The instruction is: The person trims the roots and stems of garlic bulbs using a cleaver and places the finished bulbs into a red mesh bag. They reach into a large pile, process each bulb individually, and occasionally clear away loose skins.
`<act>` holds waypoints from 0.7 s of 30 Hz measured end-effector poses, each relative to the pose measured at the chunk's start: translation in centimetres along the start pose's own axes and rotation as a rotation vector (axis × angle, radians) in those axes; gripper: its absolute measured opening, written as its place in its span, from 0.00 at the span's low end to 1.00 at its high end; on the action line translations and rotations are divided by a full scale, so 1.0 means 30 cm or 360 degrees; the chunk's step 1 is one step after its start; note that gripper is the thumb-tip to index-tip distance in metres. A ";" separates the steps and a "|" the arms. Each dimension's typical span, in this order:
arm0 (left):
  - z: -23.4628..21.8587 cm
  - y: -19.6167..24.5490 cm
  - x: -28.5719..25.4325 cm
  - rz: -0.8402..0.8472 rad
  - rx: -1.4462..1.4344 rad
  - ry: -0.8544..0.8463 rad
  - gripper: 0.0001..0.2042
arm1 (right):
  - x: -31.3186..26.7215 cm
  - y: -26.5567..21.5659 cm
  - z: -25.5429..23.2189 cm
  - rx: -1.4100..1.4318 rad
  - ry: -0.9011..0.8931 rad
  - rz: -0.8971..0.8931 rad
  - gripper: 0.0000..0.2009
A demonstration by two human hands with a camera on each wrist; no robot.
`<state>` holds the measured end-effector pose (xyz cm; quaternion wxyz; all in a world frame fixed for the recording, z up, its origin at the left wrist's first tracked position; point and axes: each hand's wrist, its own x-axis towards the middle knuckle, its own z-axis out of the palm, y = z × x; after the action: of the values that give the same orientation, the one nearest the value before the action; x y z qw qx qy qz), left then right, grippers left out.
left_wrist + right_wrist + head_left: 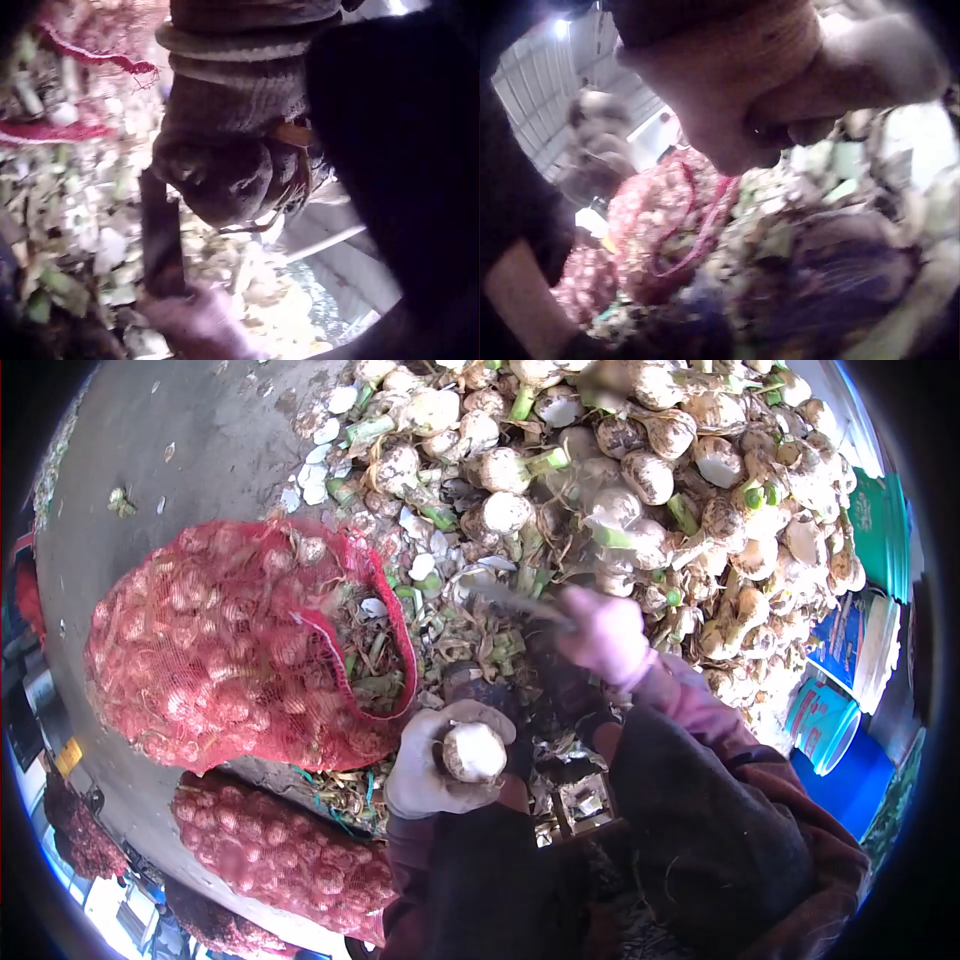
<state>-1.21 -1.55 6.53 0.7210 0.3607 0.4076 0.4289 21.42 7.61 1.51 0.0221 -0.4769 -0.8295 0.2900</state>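
My left hand, in a whitish knit glove, grips a garlic bulb low in the middle of the head view, its pale cut face upward. Ahead and to the right, my bare right hand is curled round a knife, blurred in the head view. The knife's flat blade shows dark in the left wrist view, between the right hand and the gloved one. In the right wrist view the right hand fills the top, and the knife is hidden there.
A large heap of garlic bulbs with cut stems lies ahead on the right. An open red mesh bag of bulbs lies on the left, with another filled mesh bag below it. Trimmings cover the ground between. Buckets stand at the right.
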 end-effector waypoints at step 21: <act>0.013 -0.047 0.175 0.0054 -0.0851 0.0888 0.19 | 0.013 -0.123 -0.046 0.0615 0.0016 0.0440 0.10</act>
<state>1.15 2.64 4.01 0.6438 0.0361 0.4558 0.6136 18.78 7.16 4.42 0.0772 -0.5741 -0.6853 0.4413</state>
